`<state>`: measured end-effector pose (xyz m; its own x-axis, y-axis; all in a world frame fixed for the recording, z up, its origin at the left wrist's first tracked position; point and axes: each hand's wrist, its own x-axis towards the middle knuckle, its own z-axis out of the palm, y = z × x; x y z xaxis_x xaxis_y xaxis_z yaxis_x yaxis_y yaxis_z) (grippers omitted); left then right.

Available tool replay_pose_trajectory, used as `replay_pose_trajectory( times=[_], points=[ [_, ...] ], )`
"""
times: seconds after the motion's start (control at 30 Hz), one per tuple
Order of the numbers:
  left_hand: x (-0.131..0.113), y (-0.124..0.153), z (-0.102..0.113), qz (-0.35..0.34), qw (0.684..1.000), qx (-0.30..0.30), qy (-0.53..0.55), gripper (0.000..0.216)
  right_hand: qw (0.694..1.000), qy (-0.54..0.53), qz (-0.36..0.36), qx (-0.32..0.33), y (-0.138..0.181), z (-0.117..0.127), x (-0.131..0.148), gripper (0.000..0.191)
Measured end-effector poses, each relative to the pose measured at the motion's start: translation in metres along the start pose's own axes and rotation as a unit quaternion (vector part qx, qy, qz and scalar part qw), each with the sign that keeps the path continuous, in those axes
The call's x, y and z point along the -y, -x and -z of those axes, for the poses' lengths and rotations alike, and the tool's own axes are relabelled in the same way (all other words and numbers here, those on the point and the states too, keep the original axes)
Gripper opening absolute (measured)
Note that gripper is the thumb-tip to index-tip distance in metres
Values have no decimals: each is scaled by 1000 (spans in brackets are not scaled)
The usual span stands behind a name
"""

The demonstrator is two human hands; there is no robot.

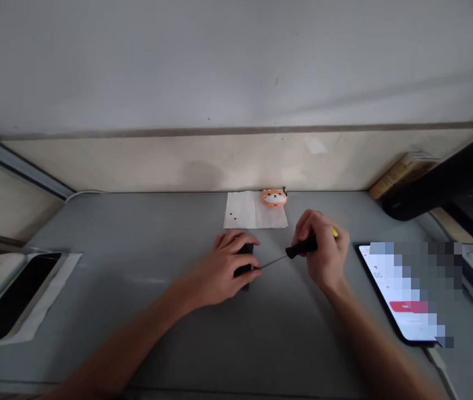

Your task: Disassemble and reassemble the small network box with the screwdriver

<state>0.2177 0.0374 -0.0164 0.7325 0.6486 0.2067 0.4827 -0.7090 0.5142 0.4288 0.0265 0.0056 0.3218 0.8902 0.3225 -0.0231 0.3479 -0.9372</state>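
Observation:
My left hand [229, 269] is closed around a small dark box-shaped object [243, 260] on the grey desk; its fingers cover much of it, so I cannot tell its kind. In my right hand [323, 247] is a screwdriver [301, 247] with a black handle and a yellow end. The thin metal shaft points left and down, and its tip meets the right side of the dark object by my left fingertips. Behind them lies a folded white paper [242, 208] with tiny dark specks, which look like screws. An orange animal-faced case [275, 197] sits on its right half.
A lit phone [394, 294] with a cable lies at the right, partly blurred out. Beyond it are a black cylinder [436, 183] and a tan box [401, 172]. At the left, a dark phone [15, 294] rests on white paper. A wall bounds the desk [157, 333] behind.

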Motion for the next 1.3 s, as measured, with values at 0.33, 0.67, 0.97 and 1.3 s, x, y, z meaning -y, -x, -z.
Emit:
replay_pose_trajectory(
  times=[0.33,0.67,0.97,1.3],
  points=[
    [47,-32,27,71,985,-120,-103,19,988,-63,-54,-132,-19,13,-10,34],
    [84,-72,38,96,986,-71,-119,12,985,-13,-76,-151,-22,13,-12,39],
    [33,-12,61,51,991,121,11,51,984,-6,-36,-172,-21,16,-3,40],
    [-14,-26,20,211,969,118,-48,42,977,148,114,-101,-11,16,8,41]
  ],
)
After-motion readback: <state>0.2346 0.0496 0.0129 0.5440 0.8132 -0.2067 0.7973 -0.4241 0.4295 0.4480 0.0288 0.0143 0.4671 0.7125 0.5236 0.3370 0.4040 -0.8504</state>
